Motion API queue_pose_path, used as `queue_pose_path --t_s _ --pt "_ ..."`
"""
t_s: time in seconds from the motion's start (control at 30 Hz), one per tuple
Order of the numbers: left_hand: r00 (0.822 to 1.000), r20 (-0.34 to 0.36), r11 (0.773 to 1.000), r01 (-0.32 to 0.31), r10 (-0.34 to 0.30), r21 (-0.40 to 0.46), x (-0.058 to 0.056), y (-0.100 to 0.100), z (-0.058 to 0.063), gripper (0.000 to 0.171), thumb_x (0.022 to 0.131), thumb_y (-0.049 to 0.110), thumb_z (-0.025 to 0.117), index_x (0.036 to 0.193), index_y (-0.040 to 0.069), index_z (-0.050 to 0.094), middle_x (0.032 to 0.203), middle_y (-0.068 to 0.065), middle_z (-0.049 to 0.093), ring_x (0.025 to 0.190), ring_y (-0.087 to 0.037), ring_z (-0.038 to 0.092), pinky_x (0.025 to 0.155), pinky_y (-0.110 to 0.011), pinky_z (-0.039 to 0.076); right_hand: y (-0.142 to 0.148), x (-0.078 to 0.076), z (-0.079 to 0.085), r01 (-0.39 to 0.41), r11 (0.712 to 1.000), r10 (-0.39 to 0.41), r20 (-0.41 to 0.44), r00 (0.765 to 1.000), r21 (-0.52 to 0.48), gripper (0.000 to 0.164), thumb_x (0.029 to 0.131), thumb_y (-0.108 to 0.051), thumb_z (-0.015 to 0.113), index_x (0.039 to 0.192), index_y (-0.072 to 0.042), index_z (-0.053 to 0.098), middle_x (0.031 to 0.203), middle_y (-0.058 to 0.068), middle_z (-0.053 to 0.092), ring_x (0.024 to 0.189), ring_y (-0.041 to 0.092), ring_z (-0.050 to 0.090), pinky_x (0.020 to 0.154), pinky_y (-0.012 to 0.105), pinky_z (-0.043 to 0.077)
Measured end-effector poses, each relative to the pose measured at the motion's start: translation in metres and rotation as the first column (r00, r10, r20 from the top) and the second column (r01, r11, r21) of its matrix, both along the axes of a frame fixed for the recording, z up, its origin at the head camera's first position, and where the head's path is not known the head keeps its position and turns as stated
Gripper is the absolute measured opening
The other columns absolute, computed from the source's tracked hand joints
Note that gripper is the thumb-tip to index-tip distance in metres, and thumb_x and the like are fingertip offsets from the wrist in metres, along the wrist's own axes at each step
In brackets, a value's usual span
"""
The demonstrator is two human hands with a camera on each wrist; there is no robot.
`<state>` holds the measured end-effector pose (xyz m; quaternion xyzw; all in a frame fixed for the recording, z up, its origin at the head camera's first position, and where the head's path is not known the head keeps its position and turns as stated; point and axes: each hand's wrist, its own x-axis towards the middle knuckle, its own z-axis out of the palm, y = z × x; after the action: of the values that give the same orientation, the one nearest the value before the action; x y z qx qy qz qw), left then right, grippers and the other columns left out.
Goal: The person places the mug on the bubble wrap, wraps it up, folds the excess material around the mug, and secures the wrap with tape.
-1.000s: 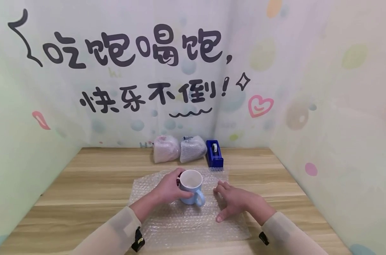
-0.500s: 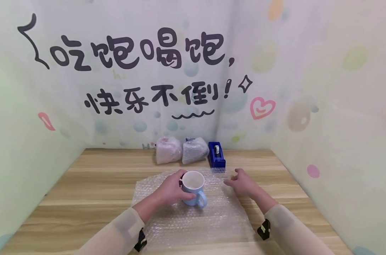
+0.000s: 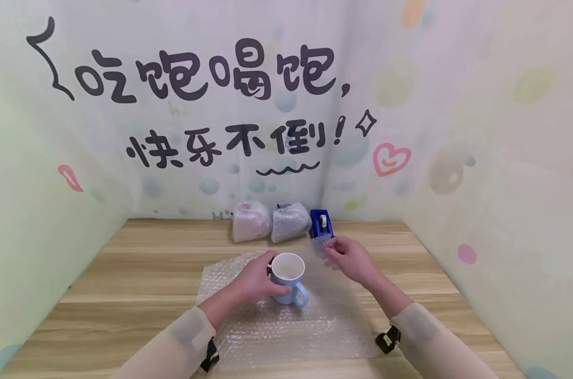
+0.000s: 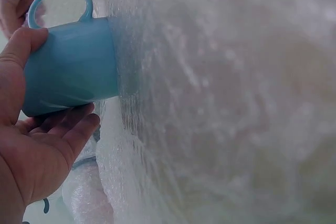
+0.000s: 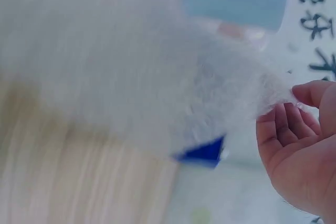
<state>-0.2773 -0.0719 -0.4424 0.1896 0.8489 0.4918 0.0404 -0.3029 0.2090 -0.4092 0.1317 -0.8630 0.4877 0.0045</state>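
A light blue mug (image 3: 281,295) with a white inside stands upright on a sheet of bubble wrap (image 3: 248,337). My left hand (image 3: 255,279) grips the mug from its left side; in the left wrist view the thumb lies near the handle and the fingers (image 4: 81,129) curve round the opposite side of the mug (image 4: 73,66). My right hand (image 3: 350,258) pinches the far right corner of the bubble wrap and holds it raised off the table. In the right wrist view, thumb and fingers of the right hand (image 5: 299,140) meet on the edge of the bubble wrap (image 5: 220,82).
Two bubble-wrapped bundles, one pinkish (image 3: 250,223) and one greyish (image 3: 290,223), stand at the table's back. Beside them is a blue tape dispenser (image 3: 321,222), partly behind the lifted wrap. Walls border the wooden table (image 3: 139,273) at the back and both sides.
My right hand has moved off the sheet to its far right corner, taken hold of it and lifted it leftward. My left hand stays on the mug.
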Motion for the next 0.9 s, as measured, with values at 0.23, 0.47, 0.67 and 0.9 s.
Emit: queue_pose_path --t_s 0.23,0.47,0.67,0.9 --pt "1.0 0.001 1.0 0.004 -0.004 -0.011 -0.001 0.003 0.0 0.068 0.078 0.015 0.098 0.134 0.004 0.062 0.122 -0.012 0.074 0.114 -0.027 0.072 0.097 -0.04 0.061 -0.028 0.017 0.016 -0.152 0.977 0.168 -0.096 0.981 0.152 0.019 0.107 -0.021 0.072 0.114 -0.004 0.079 0.096 0.005 0.079 0.086 0.015 0.07 0.073 0.028 0.06" --pt "1.0 -0.005 1.0 0.007 -0.007 -0.016 -0.001 0.007 0.0 0.067 0.078 0.015 0.098 0.134 0.006 0.062 0.122 -0.007 0.074 0.113 -0.023 0.071 0.095 -0.038 0.061 -0.031 0.018 0.013 -0.259 0.867 0.328 -0.095 0.94 0.426 0.028 0.112 -0.038 0.064 0.114 -0.019 0.085 0.101 -0.003 0.064 0.093 0.012 0.055 0.077 0.028 0.051" --pt "1.0 -0.01 1.0 0.025 -0.025 -0.018 0.0 0.006 0.003 0.068 0.08 0.017 0.097 0.137 0.006 0.061 0.127 -0.008 0.073 0.124 -0.032 0.07 0.104 -0.046 0.06 -0.031 0.012 0.001 -0.259 0.746 0.445 -0.171 0.879 0.614 0.031 0.116 -0.037 0.054 0.118 -0.019 0.079 0.106 -0.007 0.073 0.096 0.009 0.065 0.088 0.035 0.059" --pt "0.999 0.008 0.976 0.046 -0.045 -0.212 -0.003 -0.043 0.025 0.078 0.098 0.039 0.082 0.159 0.003 0.051 0.158 -0.022 0.06 0.147 -0.046 0.056 0.122 -0.064 0.047 -0.037 0.01 -0.008 -0.225 0.704 0.498 -0.243 0.832 0.673 0.03 0.118 -0.032 0.047 0.111 -0.018 0.073 0.101 -0.005 0.069 0.094 0.012 0.064 0.087 0.037 0.06"
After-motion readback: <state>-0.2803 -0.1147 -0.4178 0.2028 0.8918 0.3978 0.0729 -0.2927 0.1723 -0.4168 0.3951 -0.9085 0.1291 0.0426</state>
